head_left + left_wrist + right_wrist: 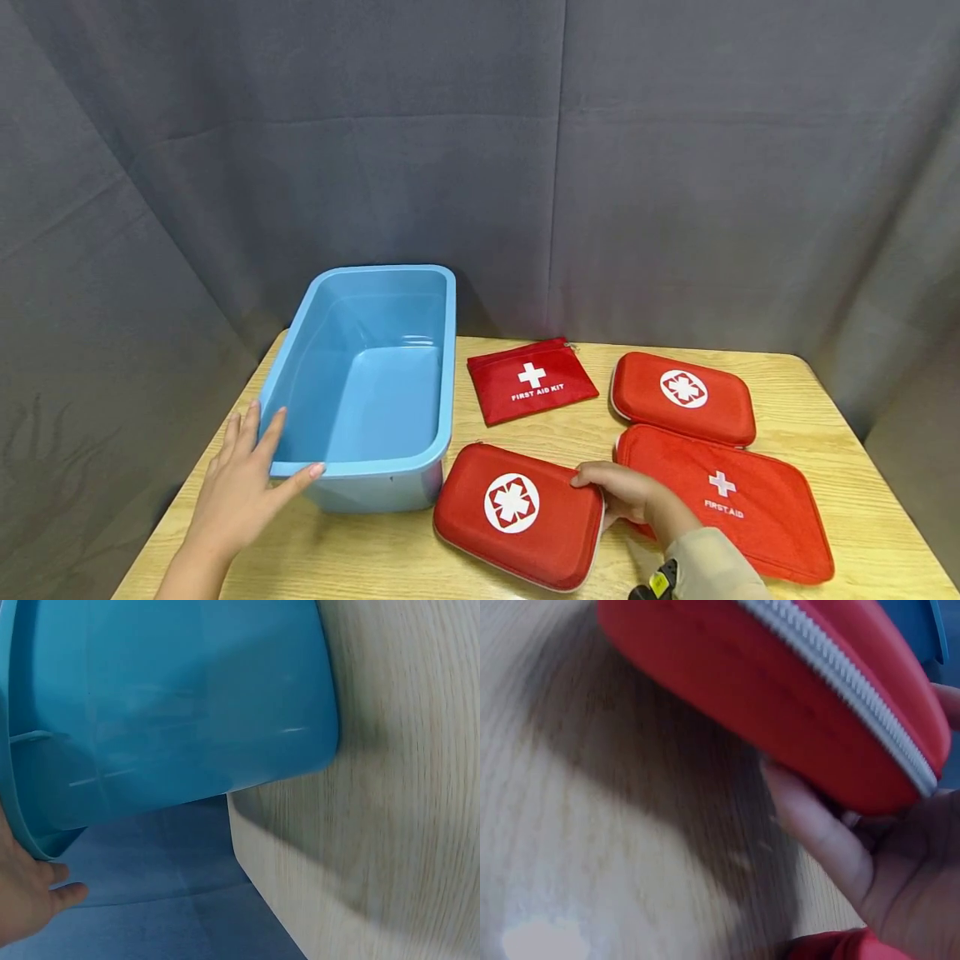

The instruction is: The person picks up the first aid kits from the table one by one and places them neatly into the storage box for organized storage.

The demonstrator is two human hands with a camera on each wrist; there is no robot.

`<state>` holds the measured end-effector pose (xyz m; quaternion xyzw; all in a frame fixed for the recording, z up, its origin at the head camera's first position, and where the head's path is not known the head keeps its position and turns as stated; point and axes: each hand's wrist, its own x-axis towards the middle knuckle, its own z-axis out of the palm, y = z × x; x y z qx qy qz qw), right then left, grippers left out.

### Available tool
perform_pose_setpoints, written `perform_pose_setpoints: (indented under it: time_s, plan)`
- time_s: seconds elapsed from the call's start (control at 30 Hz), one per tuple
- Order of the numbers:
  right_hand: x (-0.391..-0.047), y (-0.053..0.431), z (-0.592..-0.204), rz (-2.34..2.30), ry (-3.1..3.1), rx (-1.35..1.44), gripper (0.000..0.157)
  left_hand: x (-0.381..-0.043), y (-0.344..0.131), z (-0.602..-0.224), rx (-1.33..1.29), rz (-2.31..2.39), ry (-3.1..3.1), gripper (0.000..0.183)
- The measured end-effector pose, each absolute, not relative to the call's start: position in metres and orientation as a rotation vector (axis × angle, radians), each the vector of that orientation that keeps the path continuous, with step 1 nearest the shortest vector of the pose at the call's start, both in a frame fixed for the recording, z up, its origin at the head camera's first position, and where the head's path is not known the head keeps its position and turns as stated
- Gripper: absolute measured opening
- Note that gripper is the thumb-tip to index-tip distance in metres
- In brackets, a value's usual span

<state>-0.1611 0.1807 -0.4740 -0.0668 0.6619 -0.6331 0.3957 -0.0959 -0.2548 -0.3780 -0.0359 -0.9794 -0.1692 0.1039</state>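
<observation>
My right hand (626, 492) grips the right end of a red hard-shell first aid case (551, 533) with a white round emblem. In the right wrist view the case (780, 697) shows its grey zipper and hangs above the table, with a shadow below. My left hand (240, 483) lies at the near left corner of a blue plastic tub (390, 468), fingers spread and thumb over the rim. In the left wrist view that hand (26, 892) is at the tub's rim corner. Nothing is visible inside the tub.
On the wooden table (352, 562) lie a flat red first aid pouch (517, 400) beside the tub, a second emblem case (645, 392) at the back right, and a larger red soft case (780, 517) touching it. A grey curtain (480, 167) hangs behind.
</observation>
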Motion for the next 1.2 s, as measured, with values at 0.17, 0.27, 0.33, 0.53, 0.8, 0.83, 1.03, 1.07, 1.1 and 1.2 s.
perform_pose_setpoints:
  time_s: [0.17, 0.27, 0.33, 0.53, 0.8, 0.83, 1.03, 1.07, 1.1, 1.2]
  plan:
    - [-0.158, 0.182, -0.471, -1.672, 1.638, -0.225, 0.021, -0.097, -0.254, -0.378, -0.103, -0.535, -2.891, 0.083]
    - [-0.157, 0.182, -0.47, -1.713, 1.631, -0.238, 0.024, -0.097, -0.254, -0.376, -0.102, -0.555, -2.921, 0.084]
    - [-0.156, 0.184, -0.469, -1.738, 1.628, -0.246, 0.023, -0.098, -0.254, -0.375, -0.103, -0.561, -2.946, 0.084]
    - [-0.155, 0.189, -0.469, -1.807, 1.627, -0.242, 0.009, -0.098, -0.255, -0.373, -0.104, -0.561, -2.969, 0.085]
    - [-0.154, 0.188, -0.466, -1.942, 1.673, -0.14, 0.011, -0.098, -0.256, -0.373, -0.099, -0.566, -2.972, 0.087]
    - [-0.153, 0.187, -0.465, -1.964, 1.668, -0.125, 0.012, -0.098, -0.256, -0.373, -0.1, -0.568, -2.973, 0.087]
    - [-0.152, 0.183, -0.458, -2.089, 1.638, -0.069, 0.016, -0.096, -0.257, -0.373, -0.116, -0.565, -2.957, 0.086]
    - [-0.152, 0.182, -0.457, -2.11, 1.634, -0.056, 0.017, -0.096, -0.257, -0.373, -0.121, -0.567, -2.954, 0.085]
    - [-0.152, 0.181, -0.455, -2.128, 1.633, -0.042, 0.017, -0.096, -0.257, -0.373, -0.125, -0.57, -2.953, 0.085]
    - [-0.152, 0.178, -0.45, -2.177, 1.616, -0.023, 0.013, -0.096, -0.258, -0.373, -0.128, -0.581, -2.954, 0.085]
